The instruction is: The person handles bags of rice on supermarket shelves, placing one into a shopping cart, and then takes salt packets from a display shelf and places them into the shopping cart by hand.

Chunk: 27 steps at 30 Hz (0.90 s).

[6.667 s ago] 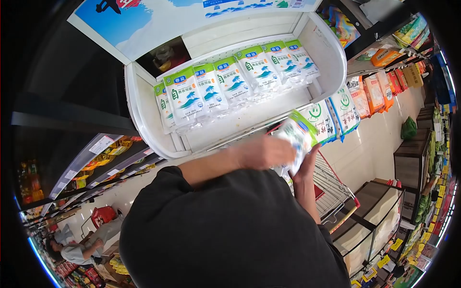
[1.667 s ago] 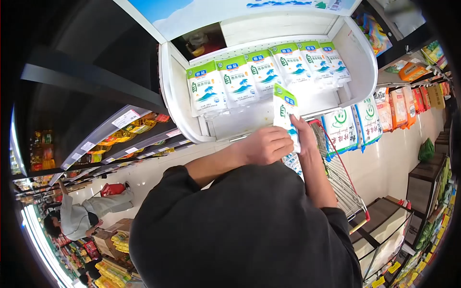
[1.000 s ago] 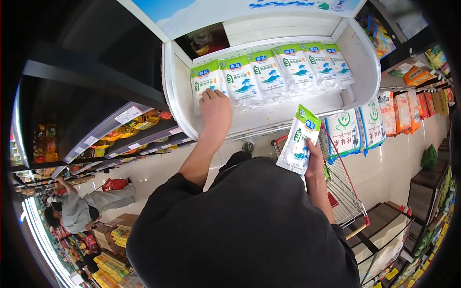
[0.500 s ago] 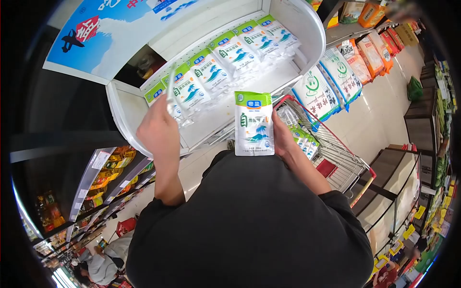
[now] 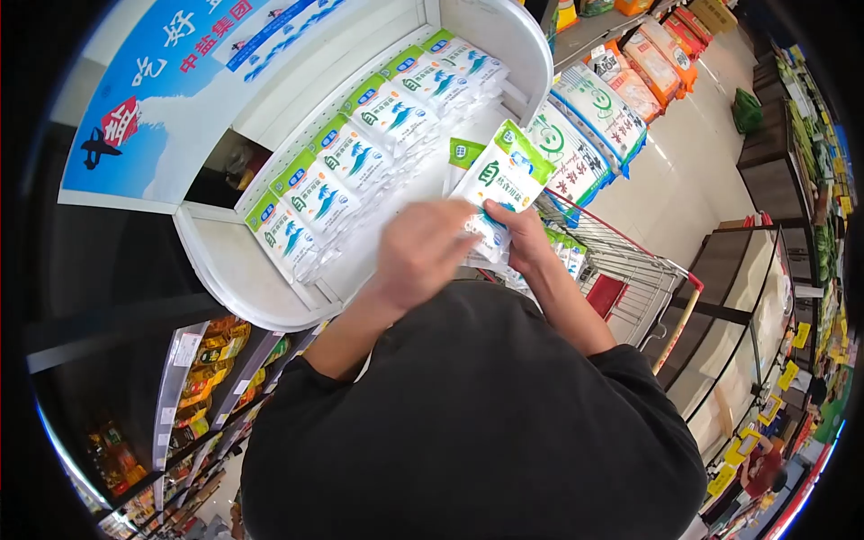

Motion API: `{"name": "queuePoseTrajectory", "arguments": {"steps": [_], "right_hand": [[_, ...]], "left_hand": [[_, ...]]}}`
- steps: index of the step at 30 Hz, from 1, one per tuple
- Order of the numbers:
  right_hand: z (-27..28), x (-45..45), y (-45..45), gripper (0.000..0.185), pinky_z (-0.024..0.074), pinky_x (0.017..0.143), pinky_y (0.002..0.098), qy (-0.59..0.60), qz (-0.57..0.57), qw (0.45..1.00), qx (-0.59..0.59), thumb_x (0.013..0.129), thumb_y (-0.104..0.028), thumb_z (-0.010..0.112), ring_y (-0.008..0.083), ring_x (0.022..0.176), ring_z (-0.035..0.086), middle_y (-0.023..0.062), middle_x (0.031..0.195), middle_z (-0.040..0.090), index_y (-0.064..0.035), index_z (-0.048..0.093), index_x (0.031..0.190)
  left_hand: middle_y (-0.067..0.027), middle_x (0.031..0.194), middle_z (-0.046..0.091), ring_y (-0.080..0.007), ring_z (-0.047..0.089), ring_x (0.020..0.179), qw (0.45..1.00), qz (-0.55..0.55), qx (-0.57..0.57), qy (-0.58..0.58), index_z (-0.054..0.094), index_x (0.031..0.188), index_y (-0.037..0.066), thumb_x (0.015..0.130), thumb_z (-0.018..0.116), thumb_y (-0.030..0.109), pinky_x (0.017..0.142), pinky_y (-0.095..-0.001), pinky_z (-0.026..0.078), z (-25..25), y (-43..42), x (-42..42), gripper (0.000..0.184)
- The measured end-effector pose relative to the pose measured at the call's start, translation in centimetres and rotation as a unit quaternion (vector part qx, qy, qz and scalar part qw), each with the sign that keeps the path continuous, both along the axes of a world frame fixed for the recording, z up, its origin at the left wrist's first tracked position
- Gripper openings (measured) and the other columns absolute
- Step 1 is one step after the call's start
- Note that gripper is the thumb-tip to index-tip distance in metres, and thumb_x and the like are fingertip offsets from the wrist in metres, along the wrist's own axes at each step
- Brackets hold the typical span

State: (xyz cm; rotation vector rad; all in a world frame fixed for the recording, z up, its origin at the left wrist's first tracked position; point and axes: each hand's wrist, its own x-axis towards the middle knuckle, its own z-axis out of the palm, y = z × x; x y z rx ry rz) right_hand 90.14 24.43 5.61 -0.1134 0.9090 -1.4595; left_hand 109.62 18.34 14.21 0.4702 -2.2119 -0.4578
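Observation:
My right hand (image 5: 526, 236) grips a white and green salt packet (image 5: 500, 184), its thumb across the front and the packet tilted to the right. Behind it peeks the green top of a second salt packet (image 5: 463, 153); which hand bears that one I cannot tell. Motion smears my left hand (image 5: 421, 252), which is at the lower left edge of the packets, its fingers indistinct. Beyond both hands, several salt packets (image 5: 355, 153) lean in a row of stacks inside a white display shelf (image 5: 211, 261).
A shopping cart (image 5: 648, 283) with more green and white packets stands at my right. Large rice bags (image 5: 598, 117) line the floor past it. A blue sign board (image 5: 162, 108) rises at the left, above shelves of yellow-packed goods (image 5: 211, 360).
My left hand has moved right, from the shelf's left end to the held packet. The packet in my right hand has risen and tilted, and a second green top now shows behind it.

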Motion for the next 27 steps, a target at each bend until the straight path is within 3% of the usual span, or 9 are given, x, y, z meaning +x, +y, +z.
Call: {"name": "queuePoseTrajectory", "arguments": {"steps": [4, 7, 10, 12, 14, 18, 22, 26, 27], "right_hand": [[1.9, -0.3, 1.5, 0.043, 0.0598, 0.095, 0.0407, 0.111, 0.111, 0.985, -0.070, 0.091, 0.000, 0.076, 0.0248, 0.111, 0.072, 0.0134, 0.122, 0.073, 0.0019, 0.063, 0.132], [1.9, 1.3, 2.1, 0.057, 0.0590, 0.097, 0.0404, 0.192, 0.175, 0.958, -0.118, 0.087, -0.003, 0.083, 0.0244, 0.113, 0.071, 0.0125, 0.126, 0.071, -0.0003, 0.057, 0.139], [2.0, 2.8, 2.7, 0.060, 0.0584, 0.098, 0.0404, 0.112, 0.135, 0.980, -0.098, 0.088, -0.004, 0.083, 0.0244, 0.114, 0.070, 0.0131, 0.127, 0.071, -0.0001, 0.055, 0.141], [1.7, 2.9, 2.7, 0.058, 0.0584, 0.098, 0.0404, 0.112, 0.122, 0.982, -0.094, 0.088, -0.006, 0.082, 0.0245, 0.114, 0.071, 0.0132, 0.127, 0.071, 0.0001, 0.055, 0.140], [1.5, 2.8, 3.0, 0.057, 0.0585, 0.098, 0.0403, 0.112, 0.103, 0.984, -0.089, 0.089, -0.007, 0.082, 0.0246, 0.113, 0.071, 0.0133, 0.126, 0.071, 0.0003, 0.056, 0.139], [1.6, 3.0, 2.7, 0.056, 0.0585, 0.096, 0.0392, 0.138, 0.106, 0.981, -0.081, 0.089, -0.009, 0.083, 0.0235, 0.112, 0.071, 0.0132, 0.125, 0.071, 0.0004, 0.057, 0.137], [0.4, 4.0, 2.6, 0.051, 0.0588, 0.094, 0.0381, 0.165, 0.063, 0.981, -0.076, 0.090, -0.010, 0.082, 0.0221, 0.110, 0.071, 0.0129, 0.124, 0.071, 0.0002, 0.060, 0.135], [0.3, 4.4, 2.4, 0.041, 0.0595, 0.092, 0.0371, 0.175, 0.055, 0.980, -0.082, 0.094, -0.010, 0.078, 0.0214, 0.106, 0.072, 0.0129, 0.121, 0.073, 0.0024, 0.062, 0.130], [0.4, 4.6, 2.5, 0.041, 0.0595, 0.092, 0.0369, 0.174, 0.057, 0.980, -0.080, 0.094, -0.009, 0.077, 0.0213, 0.105, 0.073, 0.0129, 0.121, 0.073, 0.0025, 0.062, 0.131]], "left_hand": [[-0.0218, 0.122, 0.070, -0.0355, 0.070, 0.108, 0.992, 0.103, 0.077, 0.014, 0.060, 0.133, -0.005, 0.085, 0.087, 0.020, 0.087, -0.0414, 0.057, -0.7, -3.1, -0.3, 0.060], [-0.0197, 0.149, 0.053, -0.0311, 0.063, 0.124, 0.916, 0.065, 0.396, -0.010, 0.033, 0.156, -0.002, 0.086, 0.084, 0.008, 0.097, -0.0411, 0.058, -2.8, -3.8, -1.3, 0.087], [-0.0215, 0.152, 0.048, -0.0339, 0.064, 0.122, 0.833, 0.052, 0.518, 0.185, 0.033, 0.154, -0.004, 0.084, 0.085, 0.003, 0.098, -0.0397, 0.059, -5.0, -2.7, -1.7, 0.087], [-0.0224, 0.153, 0.044, -0.0345, 0.064, 0.122, 0.814, 0.068, 0.544, 0.194, 0.033, 0.152, -0.005, 0.084, 0.083, -0.001, 0.097, -0.0370, 0.060, -5.6, -1.6, -1.4, 0.085], [-0.0224, 0.147, 0.051, -0.0315, 0.062, 0.125, 0.709, 0.032, 0.654, 0.261, 0.037, 0.149, -0.005, 0.085, 0.086, 0.005, 0.098, -0.0408, 0.059, -6.2, -0.4, -1.1, 0.081], [-0.0166, 0.129, 0.066, -0.0231, 0.068, 0.115, 0.615, -0.061, 0.746, 0.247, 0.052, 0.138, -0.006, 0.094, 0.078, 0.010, 0.095, -0.0372, 0.058, -8.0, 0.2, -0.5, 0.054], [-0.0137, 0.120, 0.072, -0.0202, 0.070, 0.108, 0.682, -0.066, 0.710, 0.162, 0.061, 0.130, -0.004, 0.097, 0.076, 0.012, 0.094, -0.0351, 0.057, -7.1, 0.2, 0.6, 0.039], [-0.0133, 0.121, 0.072, -0.0196, 0.070, 0.108, 0.669, -0.062, 0.714, 0.196, 0.062, 0.130, -0.004, 0.096, 0.077, 0.013, 0.095, -0.0353, 0.057, -8.0, -0.2, 1.6, 0.041], [-0.0126, 0.121, 0.072, -0.0189, 0.070, 0.109, 0.719, -0.086, 0.673, 0.150, 0.062, 0.130, -0.003, 0.095, 0.079, 0.014, 0.095, -0.0352, 0.057, -7.9, -0.5, 2.2, 0.042]]}}
